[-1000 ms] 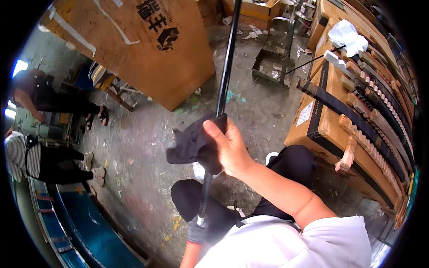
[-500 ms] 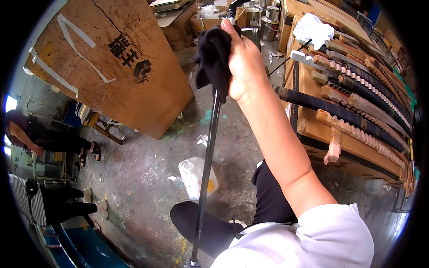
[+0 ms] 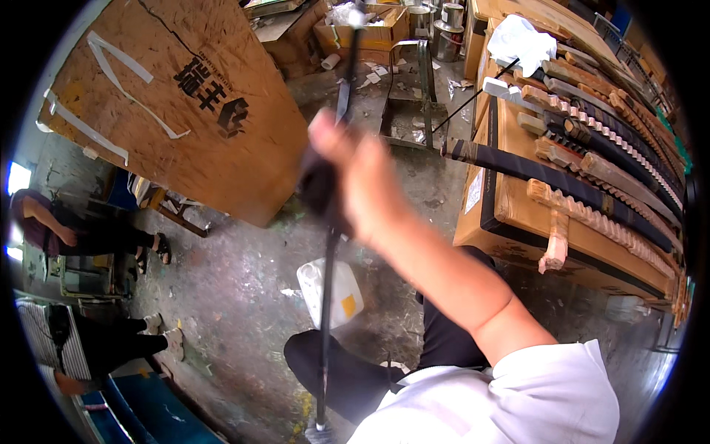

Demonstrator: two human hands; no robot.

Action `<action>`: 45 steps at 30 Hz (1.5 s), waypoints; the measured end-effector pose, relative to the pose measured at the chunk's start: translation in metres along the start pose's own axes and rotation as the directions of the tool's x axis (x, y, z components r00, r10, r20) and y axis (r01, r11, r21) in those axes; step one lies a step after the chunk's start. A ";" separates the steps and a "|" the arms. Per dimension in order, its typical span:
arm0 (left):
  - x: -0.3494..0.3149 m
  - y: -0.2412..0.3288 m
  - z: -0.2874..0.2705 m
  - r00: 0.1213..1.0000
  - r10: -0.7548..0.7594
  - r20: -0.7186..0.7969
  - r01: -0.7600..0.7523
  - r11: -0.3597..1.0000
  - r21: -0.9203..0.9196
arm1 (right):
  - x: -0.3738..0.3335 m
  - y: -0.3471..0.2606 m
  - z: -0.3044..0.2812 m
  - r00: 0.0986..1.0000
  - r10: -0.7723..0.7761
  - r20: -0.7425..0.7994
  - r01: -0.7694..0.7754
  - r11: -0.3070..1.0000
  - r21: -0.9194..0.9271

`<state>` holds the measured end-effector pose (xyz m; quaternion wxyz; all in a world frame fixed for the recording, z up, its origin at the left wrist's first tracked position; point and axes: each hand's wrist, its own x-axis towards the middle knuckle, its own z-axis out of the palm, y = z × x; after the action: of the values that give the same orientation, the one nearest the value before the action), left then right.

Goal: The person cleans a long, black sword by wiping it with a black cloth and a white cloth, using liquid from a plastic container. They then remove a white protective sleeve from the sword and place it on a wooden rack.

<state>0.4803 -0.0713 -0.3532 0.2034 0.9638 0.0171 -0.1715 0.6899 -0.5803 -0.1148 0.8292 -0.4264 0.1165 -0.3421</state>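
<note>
Right hand [image 3: 364,181], bare, clenched on a black cloth [image 3: 319,185] that's bunched against a long dark rod [image 3: 327,296]. Hand and cloth motion-blurred. Rod passes through the grip, one stretch above the fist, the longer one below. Long axis runs near-vertical in view, top leaning slightly right, upper end up by the top edge, blurred. Left hand [image 3: 320,434], grey glove, closed round the rod's lower end, mostly cropped. White jug [image 3: 342,285] on floor, behind rod.
</note>
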 end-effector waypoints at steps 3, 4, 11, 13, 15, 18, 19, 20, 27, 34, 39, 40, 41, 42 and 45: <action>0.008 0.002 -0.002 1.000 0.016 0.000 -0.016 1.000 0.010 | -0.020 0.012 0.004 0.986 0.057 0.154 -0.077 0.989 0.128; 0.016 0.001 -0.002 0.999 0.029 0.013 -0.030 0.999 0.013 | -0.013 0.002 0.000 0.997 -0.010 0.082 0.001 0.994 0.112; -0.004 -0.021 -0.008 0.999 -0.036 0.026 0.036 0.999 0.015 | 0.039 -0.064 -0.012 0.999 0.002 0.051 -0.011 0.986 0.167; -0.009 -0.018 -0.008 0.998 -0.041 0.037 0.041 0.999 0.023 | 0.047 -0.065 -0.016 0.963 0.067 0.263 -0.137 0.957 0.257; -0.012 -0.014 -0.003 0.998 -0.047 0.040 0.046 0.999 0.022 | 0.042 -0.061 -0.020 0.948 0.049 0.315 -0.208 0.845 0.492; -0.006 -0.008 -0.005 0.997 -0.038 0.062 0.037 0.999 0.020 | 0.040 -0.055 -0.020 0.953 0.062 0.298 -0.211 0.841 0.498; -0.008 -0.008 -0.004 0.997 -0.037 0.064 0.036 0.999 0.018 | 0.034 -0.050 -0.023 0.945 0.085 0.315 -0.218 0.882 0.417; -0.006 -0.005 -0.003 0.997 -0.036 0.070 0.034 0.999 0.021 | 0.017 -0.043 -0.016 0.979 0.091 0.184 -0.154 0.917 0.367; 0.005 0.001 -0.007 0.999 -0.027 0.042 0.026 0.999 0.018 | -0.065 -0.017 -0.007 0.932 0.235 0.277 -0.301 0.926 0.227; 0.000 -0.007 -0.011 0.998 -0.060 0.007 0.060 0.998 0.024 | -0.098 -0.023 -0.010 0.900 0.188 0.393 -0.236 0.969 0.077; -0.010 -0.016 -0.009 0.997 -0.075 0.011 0.075 0.997 0.023 | -0.041 -0.066 -0.015 0.950 0.313 0.018 -0.313 0.940 0.134; -0.014 -0.019 -0.008 0.997 -0.078 0.016 0.077 0.997 0.022 | -0.022 -0.074 -0.024 0.945 0.303 0.124 -0.324 0.923 0.208; -0.018 -0.021 -0.007 0.997 -0.081 0.019 0.081 0.997 0.021 | -0.011 -0.077 -0.031 0.931 0.286 0.228 -0.344 0.896 0.281; -0.020 -0.021 -0.007 0.996 -0.080 0.030 0.079 0.997 0.018 | -0.009 -0.078 -0.033 0.923 0.300 0.239 -0.361 0.892 0.274; -0.028 -0.021 0.000 0.994 -0.088 0.059 0.087 0.996 0.021 | -0.021 -0.069 -0.021 0.920 0.354 0.168 -0.381 0.908 0.171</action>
<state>0.4518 -0.0512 -0.3518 0.1870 0.9585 0.0517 -0.2091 0.6317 -0.6068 -0.0752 0.9234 -0.3327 0.1043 -0.1603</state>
